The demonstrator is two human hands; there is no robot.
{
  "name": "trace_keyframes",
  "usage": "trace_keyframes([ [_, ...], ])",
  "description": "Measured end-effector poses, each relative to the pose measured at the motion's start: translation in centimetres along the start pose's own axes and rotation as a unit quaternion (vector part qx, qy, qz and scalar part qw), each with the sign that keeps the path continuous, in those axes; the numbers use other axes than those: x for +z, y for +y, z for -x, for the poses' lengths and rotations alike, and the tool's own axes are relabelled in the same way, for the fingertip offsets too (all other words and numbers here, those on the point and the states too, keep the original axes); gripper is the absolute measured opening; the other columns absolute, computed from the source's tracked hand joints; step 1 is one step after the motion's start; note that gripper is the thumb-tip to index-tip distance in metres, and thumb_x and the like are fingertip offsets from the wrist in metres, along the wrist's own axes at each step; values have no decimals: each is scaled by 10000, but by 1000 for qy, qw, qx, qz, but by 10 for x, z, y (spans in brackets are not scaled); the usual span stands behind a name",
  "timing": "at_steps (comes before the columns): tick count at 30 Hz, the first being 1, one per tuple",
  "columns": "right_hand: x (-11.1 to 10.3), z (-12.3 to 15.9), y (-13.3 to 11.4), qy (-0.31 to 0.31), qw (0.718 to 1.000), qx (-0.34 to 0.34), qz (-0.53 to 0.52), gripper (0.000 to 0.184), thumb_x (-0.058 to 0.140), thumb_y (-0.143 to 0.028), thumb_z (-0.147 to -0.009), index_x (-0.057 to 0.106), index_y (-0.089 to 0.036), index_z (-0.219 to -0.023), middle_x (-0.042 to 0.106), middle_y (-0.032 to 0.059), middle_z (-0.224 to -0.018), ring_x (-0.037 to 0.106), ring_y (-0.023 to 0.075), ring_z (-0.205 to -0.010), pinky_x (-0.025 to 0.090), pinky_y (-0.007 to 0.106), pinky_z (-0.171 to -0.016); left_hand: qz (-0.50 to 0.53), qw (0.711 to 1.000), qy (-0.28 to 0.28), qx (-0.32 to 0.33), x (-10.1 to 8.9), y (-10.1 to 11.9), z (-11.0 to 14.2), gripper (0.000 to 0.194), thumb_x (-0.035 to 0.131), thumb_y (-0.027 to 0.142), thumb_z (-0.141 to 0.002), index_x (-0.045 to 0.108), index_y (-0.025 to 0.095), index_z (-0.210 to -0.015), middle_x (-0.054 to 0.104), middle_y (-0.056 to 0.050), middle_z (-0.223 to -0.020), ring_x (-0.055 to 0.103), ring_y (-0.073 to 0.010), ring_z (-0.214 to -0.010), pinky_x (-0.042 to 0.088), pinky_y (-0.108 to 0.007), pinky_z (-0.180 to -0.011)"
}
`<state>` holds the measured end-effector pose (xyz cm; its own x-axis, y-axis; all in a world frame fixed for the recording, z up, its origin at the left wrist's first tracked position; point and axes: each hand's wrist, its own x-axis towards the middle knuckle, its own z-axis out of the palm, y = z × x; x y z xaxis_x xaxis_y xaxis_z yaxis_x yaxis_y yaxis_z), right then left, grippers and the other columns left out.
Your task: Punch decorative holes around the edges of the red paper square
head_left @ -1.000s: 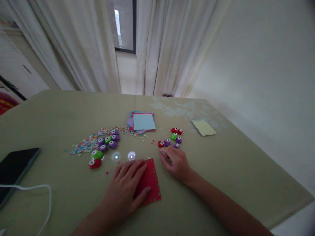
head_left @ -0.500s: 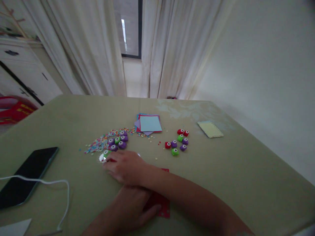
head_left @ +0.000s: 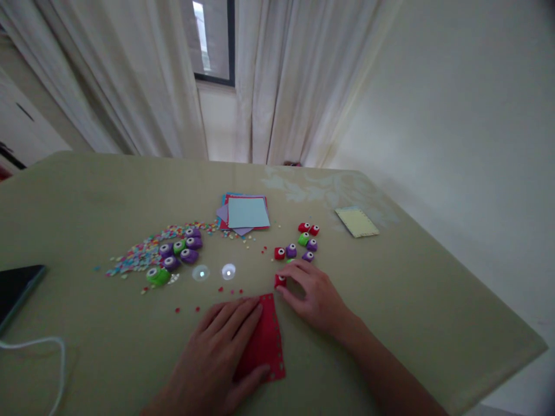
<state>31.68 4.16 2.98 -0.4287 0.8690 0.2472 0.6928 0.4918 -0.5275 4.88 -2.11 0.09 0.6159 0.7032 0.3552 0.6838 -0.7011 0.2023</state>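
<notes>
My left hand (head_left: 221, 346) lies flat over a red square of paper (head_left: 269, 335) whose edge is dotted with small marks. Thumb and index finger of my right hand (head_left: 314, 294) pinch a small red one-eyed block (head_left: 280, 281) just above the paper's top right corner. Behind that hand sit several red, green and purple one-eyed blocks (head_left: 291, 250), one of them partly covered by my fingers. Two clear round discs (head_left: 228, 271) rest left of centre, with a few tiny red bits (head_left: 221, 289) near them.
A group of purple and green one-eyed blocks (head_left: 189, 255) lies beside a spread of colourful confetti bits (head_left: 147, 251). Stacked coloured paper squares (head_left: 248, 212) and a yellow pad (head_left: 356, 222) lie farther back. A phone (head_left: 19, 292) and white cable (head_left: 60, 364) are at left.
My right hand has moved from the left group, across my left hand, to the right and now pinches a red block. The view has shifted, uncovering the clear discs and red bits.
</notes>
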Motion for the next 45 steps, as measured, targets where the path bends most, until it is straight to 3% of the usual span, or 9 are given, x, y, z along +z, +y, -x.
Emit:
trace_keyframes([
  [4, -2, -3, 2, -23, 999, -29, -12, 153, 694, -149, -1004, 711, -202, -1147, 759, 101, -1136, 713, 267, -1065, 580, 398, -978, -28, 999, 12, -32, -4, -10, 0, 731, 711, 573, -998, 517, 203, -1598, 680, -74, -1532, 659, -302, -1273, 439, -444, -1099],
  [12, 10, 1, -5, -33, 992, -41, -113, 260, 695, -94, -969, 700, -204, -1205, 760, 101, -1222, 704, 249, -1161, 558, 377, -1059, -22, 999, 1, -35, -3, -20, 1, 811, 695, 632, -1000, 459, 211, -1651, 599, -78, -1622, 589, -320, -1363, 413, -436, -1142],
  [16, 17, 1, -9, -29, 987, -20, -156, 374, 723, -65, -920, 688, -213, -1262, 760, 93, -1226, 712, 237, -1157, 562, 364, -1053, -14, 999, 5, -46, -1, -20, 3, 725, 697, 545, -1020, 483, 219, -1632, 631, -83, -1585, 616, -317, -1334, 446, -444, -1116],
  [24, 18, 0, -9, 2, 988, 25, -155, 211, 735, -161, -971, 747, -228, -1171, 803, 67, -1122, 735, 239, -1059, 570, 385, -990, 3, 998, 1, -56, -1, -20, 4, 667, 702, 469, -1020, 498, 225, -1607, 668, -82, -1538, 650, -314, -1296, 480, -470, -1089],
  [31, 18, -1, -10, -4, 968, 90, -235, 225, 772, -235, -966, 753, -208, -1189, 811, 60, -1090, 793, 186, -922, 642, 301, -887, 11, 999, -4, -54, 1, -20, 4, 644, 691, 440, -1029, 496, 229, -1604, 658, -85, -1550, 635, -309, -1313, 461, -461, -1107],
  [45, 19, 0, -13, 12, 984, 58, -169, 195, 778, -195, -950, 759, -217, -1143, 793, 64, -1069, 752, 212, -950, 614, 331, -886, 5, 999, -8, -46, 0, -19, 5, 657, 666, 441, -1053, 454, 215, -1632, 627, -80, -1590, 600, -307, -1353, 435, -450, -1124],
])
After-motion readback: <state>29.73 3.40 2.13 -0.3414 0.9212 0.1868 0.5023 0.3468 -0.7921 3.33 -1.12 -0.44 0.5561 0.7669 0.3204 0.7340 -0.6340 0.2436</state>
